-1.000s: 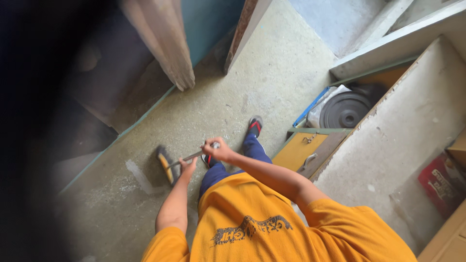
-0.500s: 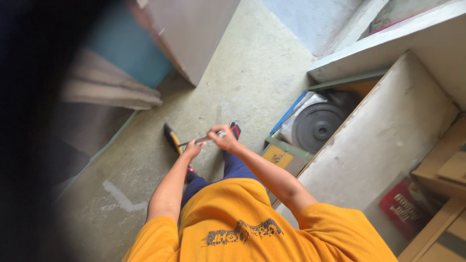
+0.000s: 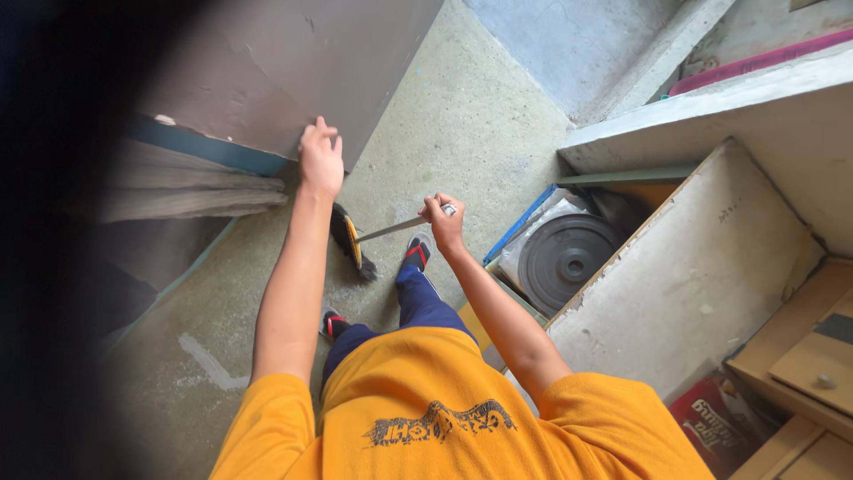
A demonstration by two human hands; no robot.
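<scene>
Head camera looks straight down over an orange shirt point(image 3: 444, 418) to a speckled concrete floor point(image 3: 444, 124). Right hand point(image 3: 442, 220) is curled shut around the top of a thin metal broom handle point(image 3: 400, 227), fingers wrapped and thumb over it. That handle slants down and away from the hand toward the broom head point(image 3: 351, 242), a dark brush with a yellow band, which rests on the floor just beside the lower corner of a brown door point(image 3: 293, 71). Left hand point(image 3: 320, 160) is off the broom altogether; it lies flat against the bottom edge of the door, fingers loosely spread and pressing on the panel, empty. The broom head sits just below that hand and a little toward the person.

Between the broom head and the shirt, two feet in dark sandals with red straps point(image 3: 415, 253) stand on the floor, legs in blue trousers point(image 3: 418, 302). On the far side of the broom from the door, a black round weight plate point(image 3: 564, 262) lies in an open compartment under a grey concrete slab point(image 3: 693, 267), with a blue edge beside it. A folded beige cloth point(image 3: 187, 187) hangs next to the door, on the side away from the broom. A pale paint streak point(image 3: 209, 363) marks the floor near the left arm.
</scene>
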